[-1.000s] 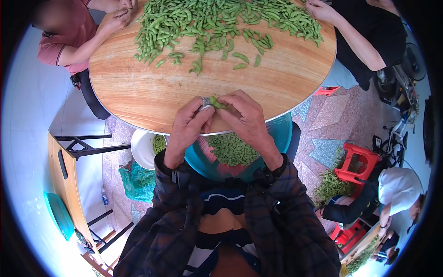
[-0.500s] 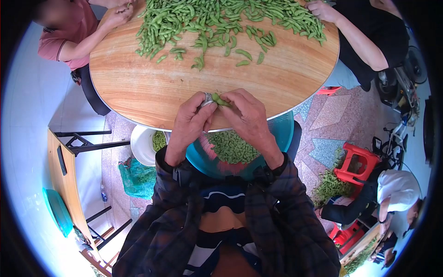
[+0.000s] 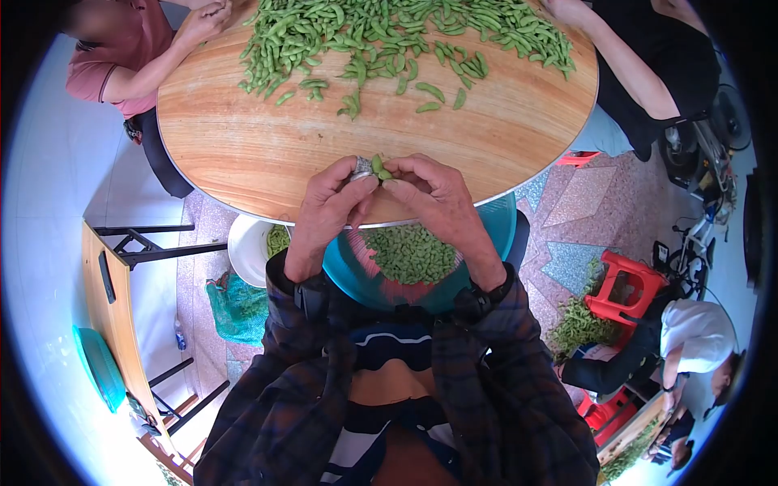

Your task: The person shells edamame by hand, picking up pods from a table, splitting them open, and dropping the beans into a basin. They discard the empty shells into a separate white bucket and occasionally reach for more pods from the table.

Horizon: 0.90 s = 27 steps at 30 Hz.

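A green soybean pod (image 3: pixel 379 167) is pinched between my two hands near the front edge of the round wooden table (image 3: pixel 259 154). My left hand (image 3: pixel 334 199) grips its left side, with a silvery covering (image 3: pixel 362 168) on a fingertip. The fingers of my right hand (image 3: pixel 442 197) close on the pod's right side. Below my hands, a teal basin (image 3: pixel 340 263) holds shelled green beans (image 3: pixel 409 255). A big heap of pods (image 3: pixel 365 28) covers the far part of the table, with several loose pods nearer me.
People sit at the far left and far right of the table, hands by the heap. A white bucket (image 3: pixel 249 247) and a green mesh bag (image 3: pixel 235 312) are on the floor at left. Red stools (image 3: pixel 624 287), leafy plants (image 3: pixel 583 328) and another person (image 3: pixel 697 336) are at right.
My hands have tilted slightly, and the pod between them now stands more upright. The far-right person's hand has shifted up towards the frame's edge.
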Each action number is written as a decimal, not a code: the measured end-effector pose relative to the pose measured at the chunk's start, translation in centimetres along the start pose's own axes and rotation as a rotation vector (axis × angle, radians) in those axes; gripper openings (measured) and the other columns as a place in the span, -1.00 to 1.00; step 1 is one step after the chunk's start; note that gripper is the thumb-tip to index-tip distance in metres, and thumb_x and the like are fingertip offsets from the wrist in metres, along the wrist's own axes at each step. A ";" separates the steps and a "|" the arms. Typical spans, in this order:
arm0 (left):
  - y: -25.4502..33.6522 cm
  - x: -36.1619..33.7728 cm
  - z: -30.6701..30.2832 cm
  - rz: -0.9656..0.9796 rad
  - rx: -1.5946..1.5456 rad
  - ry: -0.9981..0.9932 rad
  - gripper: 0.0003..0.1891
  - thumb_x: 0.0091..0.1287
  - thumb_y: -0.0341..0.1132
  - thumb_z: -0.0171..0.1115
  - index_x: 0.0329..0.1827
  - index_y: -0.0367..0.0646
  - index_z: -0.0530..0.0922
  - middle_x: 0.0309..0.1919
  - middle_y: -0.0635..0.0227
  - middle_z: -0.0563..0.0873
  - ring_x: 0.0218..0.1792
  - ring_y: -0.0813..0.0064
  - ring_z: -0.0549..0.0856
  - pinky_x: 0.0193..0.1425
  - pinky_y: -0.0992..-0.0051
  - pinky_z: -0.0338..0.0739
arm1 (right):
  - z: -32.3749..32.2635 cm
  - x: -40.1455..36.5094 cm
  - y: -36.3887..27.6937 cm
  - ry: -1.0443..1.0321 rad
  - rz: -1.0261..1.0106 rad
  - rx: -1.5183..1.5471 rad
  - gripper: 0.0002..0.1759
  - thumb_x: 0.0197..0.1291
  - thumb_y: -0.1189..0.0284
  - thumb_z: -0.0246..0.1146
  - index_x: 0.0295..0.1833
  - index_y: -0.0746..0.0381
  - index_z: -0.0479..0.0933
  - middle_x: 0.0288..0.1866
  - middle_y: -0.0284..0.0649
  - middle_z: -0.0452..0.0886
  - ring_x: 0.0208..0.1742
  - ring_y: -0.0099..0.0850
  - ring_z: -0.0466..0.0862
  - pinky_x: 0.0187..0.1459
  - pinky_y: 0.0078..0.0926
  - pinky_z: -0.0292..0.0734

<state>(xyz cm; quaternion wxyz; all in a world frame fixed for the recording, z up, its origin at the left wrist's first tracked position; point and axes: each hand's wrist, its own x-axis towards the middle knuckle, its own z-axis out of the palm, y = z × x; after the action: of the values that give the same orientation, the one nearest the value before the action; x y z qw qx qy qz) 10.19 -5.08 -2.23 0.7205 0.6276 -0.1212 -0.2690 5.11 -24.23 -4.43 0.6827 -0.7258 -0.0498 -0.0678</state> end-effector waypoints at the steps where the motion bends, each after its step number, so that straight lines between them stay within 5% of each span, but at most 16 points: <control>1: 0.0 0.0 -0.1 -0.002 -0.021 -0.006 -0.91 0.55 -0.37 0.20 -0.10 -0.20 0.60 -0.54 0.52 0.56 -0.61 0.77 0.44 -0.57 0.70 0.26 | -0.1 0.0 -0.2 0.000 0.000 -0.001 -0.66 0.35 0.42 0.39 0.16 0.37 0.64 -0.14 -0.24 0.69 -0.21 -0.52 0.67 -0.20 -0.51 0.61; 6: -0.2 0.1 -0.6 -0.007 -0.073 -0.037 -0.91 0.54 -0.37 0.21 -0.10 -0.20 0.60 -0.54 0.51 0.56 -0.62 0.76 0.44 -0.58 0.70 0.25 | -0.6 0.2 -0.7 -0.091 0.245 0.201 -0.65 0.40 0.35 0.39 0.17 0.34 0.65 -0.17 -0.32 0.71 -0.32 -0.64 0.64 -0.33 -0.65 0.59; 27: 0.2 0.3 -0.3 -0.052 0.023 -0.008 -0.87 0.49 -0.36 0.25 -0.24 -0.20 0.58 -0.62 0.52 0.53 -0.67 0.77 0.41 -0.62 0.65 0.20 | -0.6 0.8 -1.2 -0.105 0.393 0.215 -0.63 0.34 0.43 0.29 0.15 0.47 0.59 -0.32 -0.24 0.70 -0.37 -0.57 0.70 -0.29 -0.58 0.71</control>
<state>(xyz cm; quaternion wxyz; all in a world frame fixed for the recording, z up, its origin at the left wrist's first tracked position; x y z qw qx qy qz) 10.64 -4.96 -2.11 0.7056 0.6375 -0.1110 -0.2887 5.64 -24.74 -3.04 0.7526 -0.6473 0.0502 0.1098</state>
